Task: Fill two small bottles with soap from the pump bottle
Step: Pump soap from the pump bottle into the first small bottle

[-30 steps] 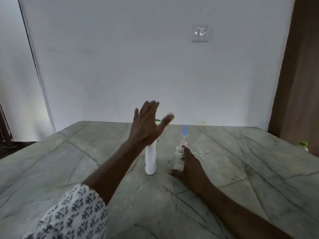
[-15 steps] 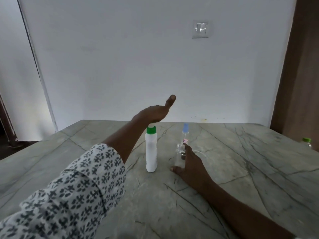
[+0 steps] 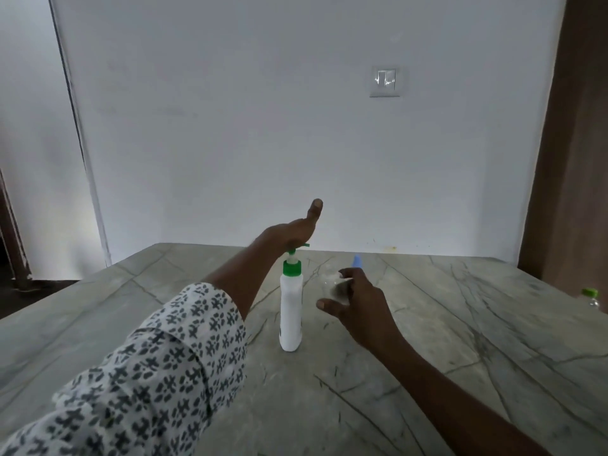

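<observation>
My left hand point(image 3: 289, 233) lies flat on the green top of the white pump bottle point(image 3: 291, 311), fingers straight, thumb up. The bottle stands on the table point(image 3: 460, 324). It looks tall and tippy, so I should push straight down. My right hand point(image 3: 358, 304) curls round the small clear bottle point(image 3: 332, 284), which is probably light and slippery. A moment ago it stood on the table; now I hold it up near the spout.

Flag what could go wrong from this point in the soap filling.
The left hand presses the pump bottle with a flat palm, nothing steadying its body; it might tip.
The small clear bottle held by the right hand looks offset from the nozzle; soap may land on the table.
</observation>
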`<state>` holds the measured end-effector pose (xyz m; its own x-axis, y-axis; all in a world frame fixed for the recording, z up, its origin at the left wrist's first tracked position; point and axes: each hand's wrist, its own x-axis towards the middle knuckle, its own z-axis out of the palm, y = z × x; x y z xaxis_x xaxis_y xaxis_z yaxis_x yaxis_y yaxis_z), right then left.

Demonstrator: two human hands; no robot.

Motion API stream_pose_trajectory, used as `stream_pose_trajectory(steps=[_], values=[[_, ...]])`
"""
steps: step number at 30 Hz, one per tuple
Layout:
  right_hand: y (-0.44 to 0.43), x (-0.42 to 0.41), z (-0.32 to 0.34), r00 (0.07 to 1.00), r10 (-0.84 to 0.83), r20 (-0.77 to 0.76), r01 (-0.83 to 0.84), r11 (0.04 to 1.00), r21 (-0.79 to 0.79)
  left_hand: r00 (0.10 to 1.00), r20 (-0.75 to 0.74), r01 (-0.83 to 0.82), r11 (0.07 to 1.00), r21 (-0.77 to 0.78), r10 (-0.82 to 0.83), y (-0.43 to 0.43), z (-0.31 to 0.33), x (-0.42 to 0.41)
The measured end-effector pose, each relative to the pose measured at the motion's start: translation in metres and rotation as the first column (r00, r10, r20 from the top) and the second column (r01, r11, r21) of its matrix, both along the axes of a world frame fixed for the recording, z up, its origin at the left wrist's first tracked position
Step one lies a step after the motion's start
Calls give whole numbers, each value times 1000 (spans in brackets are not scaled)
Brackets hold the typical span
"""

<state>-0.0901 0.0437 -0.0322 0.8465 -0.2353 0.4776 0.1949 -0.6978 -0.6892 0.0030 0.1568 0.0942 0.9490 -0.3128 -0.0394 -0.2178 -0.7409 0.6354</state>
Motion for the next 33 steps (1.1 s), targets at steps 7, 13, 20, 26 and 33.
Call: stream_pose_trajectory(steps=[7,13,20,26,33], values=[[14,20,17,986,-26,164,20,999,36,988,-51,-143,990,10,144,2,0,0],[15,19,15,980,4,197,-3,1000,-3,989,-26,-146,986,75,148,-3,2,-5],[17,21,13,977,39,210,-50,998,47,984,-53,-168,986,10,168,1,-7,-3],[17,22,4,984,41,176,-63,990,125,983,-49,-179,984,-14,178,0,-18,-1],[18,21,1,974,23,225,-51,992,119,975,-113,-202,974,-103,190,1,-13,-6]])
